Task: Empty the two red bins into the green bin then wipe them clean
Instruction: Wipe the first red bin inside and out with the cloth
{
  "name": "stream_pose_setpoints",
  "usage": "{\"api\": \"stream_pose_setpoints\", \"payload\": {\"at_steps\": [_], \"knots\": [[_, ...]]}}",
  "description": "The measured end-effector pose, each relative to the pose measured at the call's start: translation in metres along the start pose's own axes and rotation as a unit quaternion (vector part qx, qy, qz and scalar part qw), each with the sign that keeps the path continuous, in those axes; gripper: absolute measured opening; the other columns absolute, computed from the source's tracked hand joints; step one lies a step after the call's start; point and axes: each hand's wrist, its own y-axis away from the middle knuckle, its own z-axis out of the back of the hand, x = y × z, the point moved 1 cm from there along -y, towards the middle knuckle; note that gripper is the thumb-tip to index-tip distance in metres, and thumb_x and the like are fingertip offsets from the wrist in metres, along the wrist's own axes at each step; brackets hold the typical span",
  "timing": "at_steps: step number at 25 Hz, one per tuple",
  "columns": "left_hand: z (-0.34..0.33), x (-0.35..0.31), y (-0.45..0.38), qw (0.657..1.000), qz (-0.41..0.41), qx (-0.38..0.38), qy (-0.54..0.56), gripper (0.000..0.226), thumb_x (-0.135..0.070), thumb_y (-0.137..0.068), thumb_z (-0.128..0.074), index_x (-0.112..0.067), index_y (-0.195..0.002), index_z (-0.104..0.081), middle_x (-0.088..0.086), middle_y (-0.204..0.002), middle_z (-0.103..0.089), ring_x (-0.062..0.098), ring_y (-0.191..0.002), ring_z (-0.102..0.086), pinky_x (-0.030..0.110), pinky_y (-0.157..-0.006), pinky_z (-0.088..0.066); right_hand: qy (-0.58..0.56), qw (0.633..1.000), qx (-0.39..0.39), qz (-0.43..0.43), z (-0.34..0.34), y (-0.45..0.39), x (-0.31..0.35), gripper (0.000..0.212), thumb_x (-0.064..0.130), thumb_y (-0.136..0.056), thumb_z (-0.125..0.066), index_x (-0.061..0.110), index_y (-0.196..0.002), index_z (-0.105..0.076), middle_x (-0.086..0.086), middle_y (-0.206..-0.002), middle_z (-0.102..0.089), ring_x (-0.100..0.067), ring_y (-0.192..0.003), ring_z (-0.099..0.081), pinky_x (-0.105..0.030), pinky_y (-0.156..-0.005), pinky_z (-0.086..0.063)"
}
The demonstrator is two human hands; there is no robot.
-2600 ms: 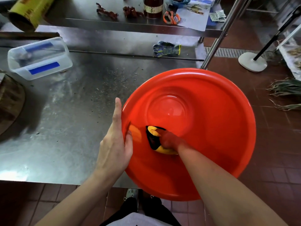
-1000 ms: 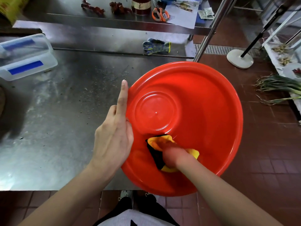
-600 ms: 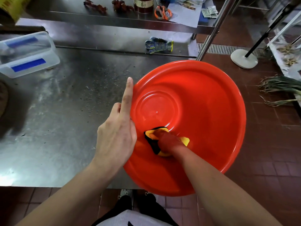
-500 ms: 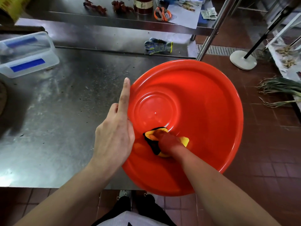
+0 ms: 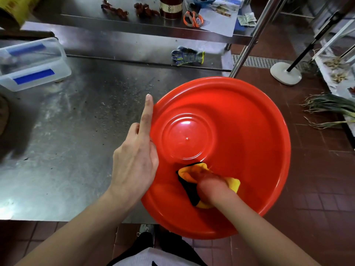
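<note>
While left hand (image 5: 134, 166) grips red bin (image 5: 249, 143) rim, right hand (image 5: 212, 187) inside, apparently clutching yellow-black cloth (image 5: 189, 174).

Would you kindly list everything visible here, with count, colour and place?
red bin: one, red, tilted at the table's right edge
cloth: one, yellow and black, inside the bin
table: one, steel, left
plastic box: one, clear with blue tape, far left
work glove: one, blue and yellow, behind the bin
scissors: one, orange handles, on the shelf
jar: one, dark, on the shelf
green onions: a bunch, green, far right
left hand: grips the bin's rim
right hand: presses the cloth
</note>
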Motion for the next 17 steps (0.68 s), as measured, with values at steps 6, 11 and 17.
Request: {"api": "stream_pose_setpoints", "payload": {"at_steps": [6,11,17], "knots": [[0.001,0.003,-0.013,1.000,-0.007,0.007,0.009,0.092,0.000,-0.092,-0.053,-0.037,-0.162,-0.005,0.008,-0.103,-0.056,0.034,-0.079,-0.060,0.051,-0.065,-0.051,0.097,0.995,-0.016,0.014,0.014,0.098,0.011,0.059,0.024,-0.097,-0.050,0.036,-0.152,-0.030,0.000,-0.154,-0.036,-0.026,-0.144,-0.037,-0.041,-0.116,-0.034],[0.017,0.013,-0.045,0.998,-0.032,0.029,-0.041,0.097,-0.001,-0.089,-0.055,-0.040,-0.161,-0.005,0.012,-0.101,-0.053,0.042,-0.080,-0.059,0.054,-0.067,-0.048,0.107,0.992,-0.044,0.049,0.021,0.114,0.038,0.057,0.019,-0.097,-0.051,0.035,-0.149,-0.035,-0.003,-0.146,-0.043,-0.029,-0.135,-0.047,-0.042,-0.112,-0.036],[0.023,0.005,-0.066,0.993,-0.076,0.064,-0.065,0.097,-0.005,-0.089,-0.053,-0.048,-0.158,-0.001,0.007,-0.096,-0.050,0.043,-0.078,-0.059,0.056,-0.071,-0.052,0.043,0.999,0.010,-0.010,0.021,0.036,0.053,0.064,0.033,-0.092,-0.060,0.039,-0.150,-0.037,0.003,-0.155,-0.039,-0.030,-0.143,-0.040,-0.048,-0.112,-0.040]]}}
